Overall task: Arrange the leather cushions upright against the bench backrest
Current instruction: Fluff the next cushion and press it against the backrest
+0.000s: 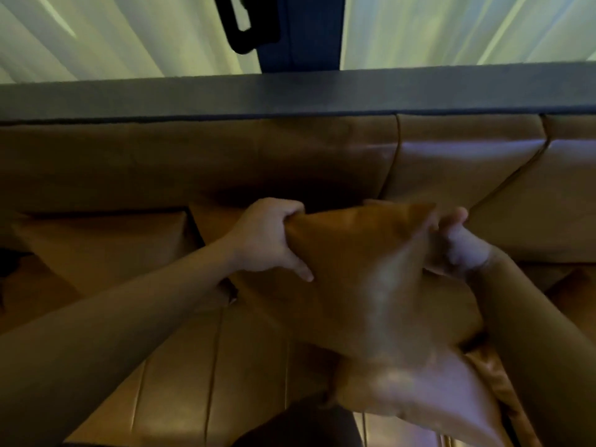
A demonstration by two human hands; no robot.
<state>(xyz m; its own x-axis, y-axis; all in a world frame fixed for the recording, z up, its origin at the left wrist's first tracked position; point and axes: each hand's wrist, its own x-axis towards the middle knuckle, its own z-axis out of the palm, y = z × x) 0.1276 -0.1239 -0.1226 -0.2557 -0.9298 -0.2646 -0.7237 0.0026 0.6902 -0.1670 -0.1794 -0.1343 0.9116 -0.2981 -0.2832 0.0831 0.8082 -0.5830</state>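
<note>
Tan leather fills nearly everything down here, and right in the middle a leather cushion [364,285] is up off the seat, gripped at its two top corners. Left hand [267,240] has its fingers [290,214] curled tight over the upper left corner, thumb stretched along the front face. Right hand [458,243] clamps the upper right corner, fingers bunched into the leather, though that hand is blurred. The cushion hangs tilted, its lower corner drooping toward the camera, apart from the backrest [225,156] behind it. That backrest is padded in the same tan leather, split by seams into panels, with a dark grey ledge [290,91] running along its top. Off to the left, a second cushion [106,246] leans near the foot of the backrest, partly hidden by the left forearm; its corner sits just beside the held cushion's left edge. Below, the bench seat [180,382] shows its stitched panels between the two arms. Beyond the ledge hang pale curtains [113,37], parted by a dark blue post [309,30] with a black handle [238,27] beside it. Something dark sits at the bottom edge, too dim to tell.
</note>
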